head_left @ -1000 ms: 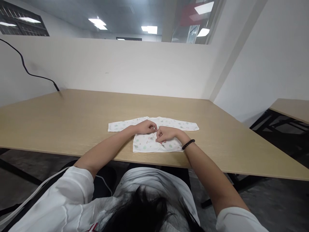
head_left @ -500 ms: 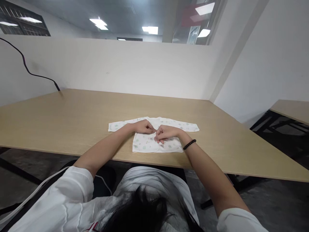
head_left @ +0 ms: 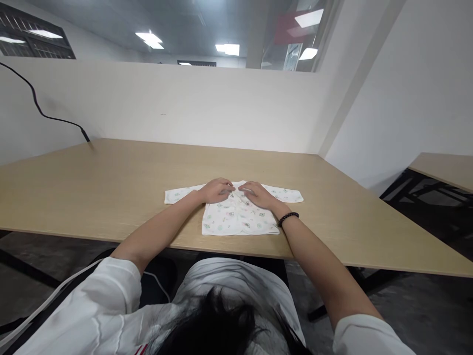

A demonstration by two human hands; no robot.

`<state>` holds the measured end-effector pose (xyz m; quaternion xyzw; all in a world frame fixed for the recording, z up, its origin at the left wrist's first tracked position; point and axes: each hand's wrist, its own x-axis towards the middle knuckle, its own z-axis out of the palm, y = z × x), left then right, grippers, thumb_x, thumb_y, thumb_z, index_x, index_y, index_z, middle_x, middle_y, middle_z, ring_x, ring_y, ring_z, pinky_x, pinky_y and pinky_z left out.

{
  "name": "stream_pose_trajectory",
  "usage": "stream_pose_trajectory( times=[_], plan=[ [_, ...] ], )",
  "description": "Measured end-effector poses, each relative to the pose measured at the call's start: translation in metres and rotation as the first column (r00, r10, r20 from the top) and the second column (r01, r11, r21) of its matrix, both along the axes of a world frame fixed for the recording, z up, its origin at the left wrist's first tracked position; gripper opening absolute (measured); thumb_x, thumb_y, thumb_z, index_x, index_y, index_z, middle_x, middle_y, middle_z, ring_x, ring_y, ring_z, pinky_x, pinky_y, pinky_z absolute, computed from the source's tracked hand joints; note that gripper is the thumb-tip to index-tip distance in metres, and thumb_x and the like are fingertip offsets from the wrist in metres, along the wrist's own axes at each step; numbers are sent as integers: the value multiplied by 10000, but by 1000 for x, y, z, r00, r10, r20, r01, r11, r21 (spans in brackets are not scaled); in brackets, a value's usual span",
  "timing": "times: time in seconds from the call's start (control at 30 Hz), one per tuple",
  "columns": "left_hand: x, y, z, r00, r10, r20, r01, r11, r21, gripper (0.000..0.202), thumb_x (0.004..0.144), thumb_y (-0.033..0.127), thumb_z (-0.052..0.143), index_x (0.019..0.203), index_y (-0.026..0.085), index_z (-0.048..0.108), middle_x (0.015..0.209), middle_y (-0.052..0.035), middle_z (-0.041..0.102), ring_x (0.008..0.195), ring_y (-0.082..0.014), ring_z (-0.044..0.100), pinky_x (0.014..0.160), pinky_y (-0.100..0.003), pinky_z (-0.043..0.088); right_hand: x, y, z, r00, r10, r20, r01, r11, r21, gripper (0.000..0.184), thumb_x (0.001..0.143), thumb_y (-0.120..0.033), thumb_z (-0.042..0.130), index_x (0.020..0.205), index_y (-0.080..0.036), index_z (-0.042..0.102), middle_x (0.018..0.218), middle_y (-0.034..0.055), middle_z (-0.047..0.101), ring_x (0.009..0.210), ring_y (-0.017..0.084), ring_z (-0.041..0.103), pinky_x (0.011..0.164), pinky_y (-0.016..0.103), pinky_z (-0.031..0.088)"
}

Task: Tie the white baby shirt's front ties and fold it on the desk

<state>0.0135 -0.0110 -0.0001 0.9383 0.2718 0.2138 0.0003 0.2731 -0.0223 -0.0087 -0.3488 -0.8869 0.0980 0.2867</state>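
Note:
A small white long-sleeved baby shirt [head_left: 236, 219] with a green and brown print lies flat on the table, sleeves spread to both sides and hem toward me. My left hand [head_left: 219, 190] rests over its upper left front, fingers stretched toward the middle near the neckline. On the other side, my right hand [head_left: 257, 194] lies on the upper right front with its fingers apart, pointing at the left one. A narrow gap separates the fingertips. Both palms face down, and parts of the shoulders are hidden beneath them.
The wooden table [head_left: 129, 167] reaches back to a white wall [head_left: 207, 108] with a window above. A black cable [head_left: 55, 116] hangs down at the back left. Another table [head_left: 443, 170] stands at the right, beyond a gap.
My fingers were pinched together at the shirt's middle front; now they are spread. The right hand has moved up toward the neckline, and the shirt's front shows more fully.

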Motion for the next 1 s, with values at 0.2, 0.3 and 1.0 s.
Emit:
stream_pose_trajectory(
  times=[0.2,0.3,1.0],
  plan=[
    [2,-1,-2,998,-5,-68,2,999,-36,364,916,244,498,1217,161,685,1236,-122,679,1146,-265,607,1000,-356,455,-8,-7,5,967,-11,254,19,999,-28,349,964,-248,468,1257,-283,655,1124,100,629,1075,269,551,944,424,424],
    [1,2,-2,998,-29,-54,26,998,-61,367,922,249,493,1213,139,686,1234,-135,678,1132,-262,615,1002,-349,454,-9,-10,9,958,-11,287,18,1000,-21,371,976,-261,462,1307,-289,627,1120,104,614,1070,267,545,929,406,423],
    [-45,7,21,882,446,-153,-468,793,-390,348,791,307,508,1120,214,571,1134,-86,650,994,-240,616,815,-318,478,41,11,10,878,-419,230,450,886,-106,359,868,-197,456,1205,-188,578,1228,128,632,1100,271,560,913,390,433]
  ],
)
